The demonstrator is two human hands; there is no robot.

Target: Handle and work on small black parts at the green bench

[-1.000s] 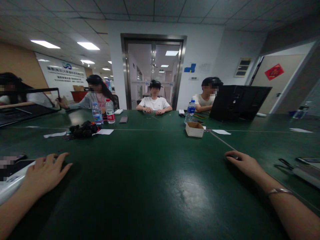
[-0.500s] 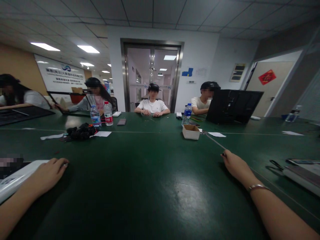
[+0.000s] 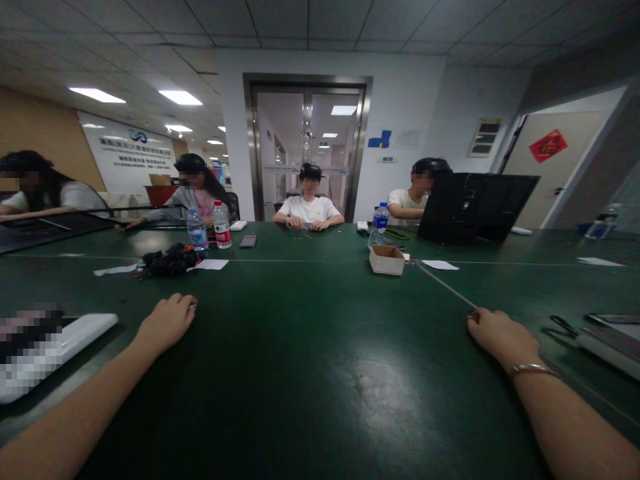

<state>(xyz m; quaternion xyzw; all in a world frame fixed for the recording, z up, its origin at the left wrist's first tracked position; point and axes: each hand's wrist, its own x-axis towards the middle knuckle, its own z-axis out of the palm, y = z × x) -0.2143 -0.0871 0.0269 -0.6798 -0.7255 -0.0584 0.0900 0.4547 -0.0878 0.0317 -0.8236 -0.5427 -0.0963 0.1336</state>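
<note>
My left hand [image 3: 167, 325] rests on the green table [image 3: 310, 373], fingers curled together. A small silvery bit [image 3: 193, 307] shows at its fingertips; whether it is a ring or something held, I cannot tell. Beside it on the left lies a white, partly blurred-out object [image 3: 95, 327]. My right hand [image 3: 505, 339], with a bangle on the wrist, is closed and lies low at the right. Its fingertips meet a thin pale line [image 3: 445, 284], cord or table seam, that runs back towards an open cardboard box [image 3: 387, 265]. Anything inside its grip is hidden.
Dark tangled gear [image 3: 173, 260] and two bottles [image 3: 221, 227] stand at the back left. Another bottle [image 3: 379, 227] is behind the box. At right lies a grey object with a black loop [image 3: 607, 347]. Several people sit across the table, one behind a black panel [image 3: 477, 208].
My left hand has moved right and slightly up, away from the white object. My right hand has shifted right and slightly down. The view has turned slightly.
</note>
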